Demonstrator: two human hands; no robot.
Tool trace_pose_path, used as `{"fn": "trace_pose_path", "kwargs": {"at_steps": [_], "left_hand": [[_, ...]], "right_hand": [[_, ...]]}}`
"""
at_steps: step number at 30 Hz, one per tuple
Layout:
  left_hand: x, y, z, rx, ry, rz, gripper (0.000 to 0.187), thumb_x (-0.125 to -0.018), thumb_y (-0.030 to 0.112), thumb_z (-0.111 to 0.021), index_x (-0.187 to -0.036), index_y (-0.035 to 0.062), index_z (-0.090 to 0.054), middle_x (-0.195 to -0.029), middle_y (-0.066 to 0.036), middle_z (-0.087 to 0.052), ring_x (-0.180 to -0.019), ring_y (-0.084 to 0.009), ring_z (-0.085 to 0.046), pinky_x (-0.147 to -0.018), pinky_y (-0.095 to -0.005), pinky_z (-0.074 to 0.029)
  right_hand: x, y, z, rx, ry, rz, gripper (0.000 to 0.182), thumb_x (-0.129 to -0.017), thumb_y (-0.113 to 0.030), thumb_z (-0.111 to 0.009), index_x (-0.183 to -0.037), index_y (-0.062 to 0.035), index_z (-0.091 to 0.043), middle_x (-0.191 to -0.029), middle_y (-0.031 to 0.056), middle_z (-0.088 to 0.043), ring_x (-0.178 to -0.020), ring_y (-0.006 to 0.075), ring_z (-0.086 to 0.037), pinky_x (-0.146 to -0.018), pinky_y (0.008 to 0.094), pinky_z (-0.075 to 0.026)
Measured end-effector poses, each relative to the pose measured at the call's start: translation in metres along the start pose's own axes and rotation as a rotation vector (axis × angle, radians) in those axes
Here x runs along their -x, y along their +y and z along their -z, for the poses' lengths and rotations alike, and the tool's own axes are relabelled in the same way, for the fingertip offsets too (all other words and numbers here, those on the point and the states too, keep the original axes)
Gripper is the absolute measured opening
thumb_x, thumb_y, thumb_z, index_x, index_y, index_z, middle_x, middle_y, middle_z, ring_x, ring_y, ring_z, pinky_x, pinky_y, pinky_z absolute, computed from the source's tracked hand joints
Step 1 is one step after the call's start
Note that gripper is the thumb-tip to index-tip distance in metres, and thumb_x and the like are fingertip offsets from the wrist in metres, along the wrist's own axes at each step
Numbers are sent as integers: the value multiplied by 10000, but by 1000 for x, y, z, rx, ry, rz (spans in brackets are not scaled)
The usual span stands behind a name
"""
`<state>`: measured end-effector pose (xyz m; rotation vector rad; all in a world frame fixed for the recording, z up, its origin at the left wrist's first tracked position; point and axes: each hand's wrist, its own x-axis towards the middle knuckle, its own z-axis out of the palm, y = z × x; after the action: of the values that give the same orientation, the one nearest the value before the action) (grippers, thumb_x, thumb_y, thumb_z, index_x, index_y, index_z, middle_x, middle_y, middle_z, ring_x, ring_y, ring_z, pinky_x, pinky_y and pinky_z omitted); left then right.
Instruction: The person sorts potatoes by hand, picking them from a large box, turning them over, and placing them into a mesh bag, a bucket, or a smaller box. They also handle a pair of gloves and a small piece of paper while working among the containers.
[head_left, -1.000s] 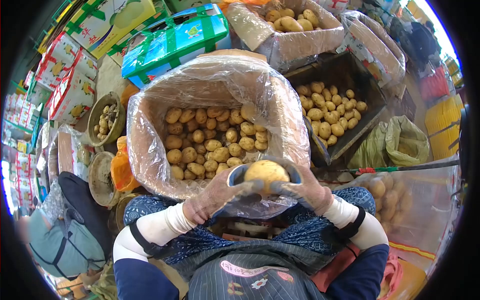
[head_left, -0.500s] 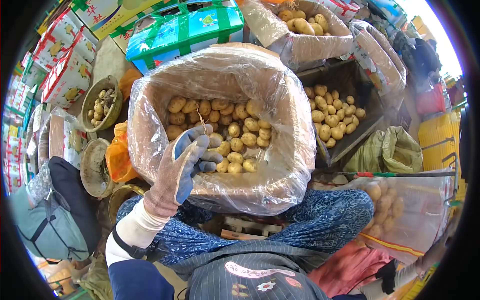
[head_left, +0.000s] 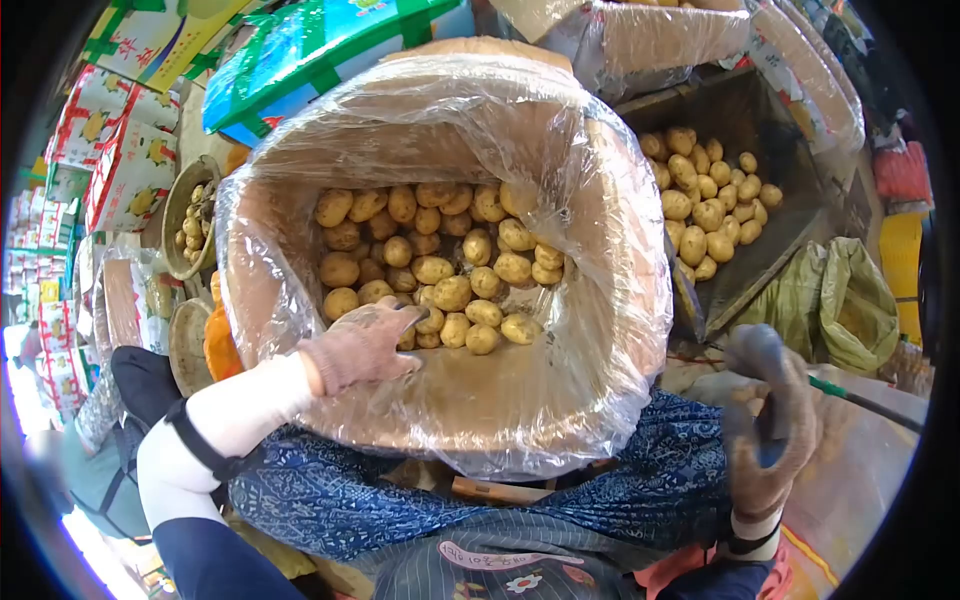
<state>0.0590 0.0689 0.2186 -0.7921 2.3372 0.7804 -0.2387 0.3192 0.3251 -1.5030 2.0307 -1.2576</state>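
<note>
I'm watching the brown-gloved left hand (head_left: 368, 343) lowering to round, yellow-brown potatoes (head_left: 452, 293) near frame centre, its grip unclear. The grey-and-brown-gloved right hand (head_left: 788, 435) is returning lower right, spread, apparently empty.

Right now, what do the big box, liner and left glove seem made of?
Box: likely matte brown cardboard, looking stiff and opaque. Liner: clear, glossy, likely plastic film, by wrinkles and glare. Left glove: apparently dull knit fabric, from its textured look.
</note>
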Motion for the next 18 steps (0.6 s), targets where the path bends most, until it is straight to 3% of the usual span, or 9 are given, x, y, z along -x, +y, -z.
{"fn": "trace_pose_path", "kwargs": {"at_steps": [1, 3, 5, 7, 13, 15, 16, 17, 18], "left_hand": [[-24, 0, 0, 0, -24, 0, 625, -853, 362, -673, -1337, 0, -515, -1253, -211, -586, -1140, -382, -584, -991, -425, -466], [-71, 6, -12, 193, -290, 236, 633, -865, 470, -659, -1278, -1, -565, -1268, -234, -592, -1178, -366, -573, -1003, -418, -453], [-114, 2, -49, 113, -259, 168, 622, -889, 533, -600, -1174, -19, -628, -1135, -229, -660, -1126, -354, -609, -968, -412, -475], [-142, 13, -81, 75, -275, 186, 627, -884, 541, -601, -1151, -26, -635, -1112, -226, -669, -1097, -360, -623, -949, -416, -487], [-168, 17, -125, -67, -347, 238, 708, -847, 601, -624, -1152, -38, -617, -1043, -216, -688, -989, -373, -665, -879, -444, -520], [-171, -10, -123, 310, -383, 224, 743, -828, 586, -663, -1217, -41, -579, -1064, -205, -683, -980, -344, -670, -872, -437, -523], [-160, -7, -105, 529, -383, 409, 761, -834, 538, -694, -1305, -36, -525, -1139, -183, -669, -993, -319, -665, -858, -412, -530], [-151, -21, -101, 522, -375, 409, 761, -834, 538, -694, -1305, -36, -525, -1139, -183, -669, -993, -319, -665, -858, -412, -530], [-137, -39, -96, 489, -281, -57, 743, -856, 499, -689, -1345, -25, -494, -1189, -188, -648, -1026, -310, -658, -868, -397, -537]], "right_hand": [[-4, 3, -2, -6, -4, -23, 534, -784, -42, -651, -1297, 50, -532, -1172, 243, -610, -975, 322, -651, -897, 416, -508], [-13, 1, 2, -14, -267, -144, 559, -724, 8, -673, -1271, 33, -560, -1099, 223, -646, -954, 298, -659, -864, 388, -510], [-22, 3, 2, 1, -300, -126, 577, -699, -2, -712, -1258, 27, -572, -1062, 209, -666, -901, 312, -665, -811, 392, -517], [-20, 6, 1, -37, -303, -91, 585, -685, -25, -595, -1266, 37, -563, -1044, 223, -649, -905, 297, -632, -827, 416, -498], [-22, 7, 8, 41, -403, -46, 634, -603, -34, -656, -1231, 21, -586, -976, 221, -675, -793, 347, -645, -714, 429, -528], [-25, 5, 8, 35, -412, -29, 586, -635, -42, -676, -1213, 12, -600, -999, 226, -675, -799, 353, -649, -708, 436, -526], [-24, 5, 8, 36, -402, -26, 586, -635, -42, -676, -1213, 12, -600, -999, 226, -675, -799, 353, -649, -708, 436, -526], [-22, 5, 7, 29, -373, -18, 561, -651, -40, -681, -1206, 7, -607, -1012, 223, -675, -811, 354, -651, -717, 436, -524], [-20, 5, 6, 19, -343, -9, 537, -668, -37, -686, -1198, 2, -613, -1026, 219, -676, -824, 355, -653, -726, 437, -521]]}}
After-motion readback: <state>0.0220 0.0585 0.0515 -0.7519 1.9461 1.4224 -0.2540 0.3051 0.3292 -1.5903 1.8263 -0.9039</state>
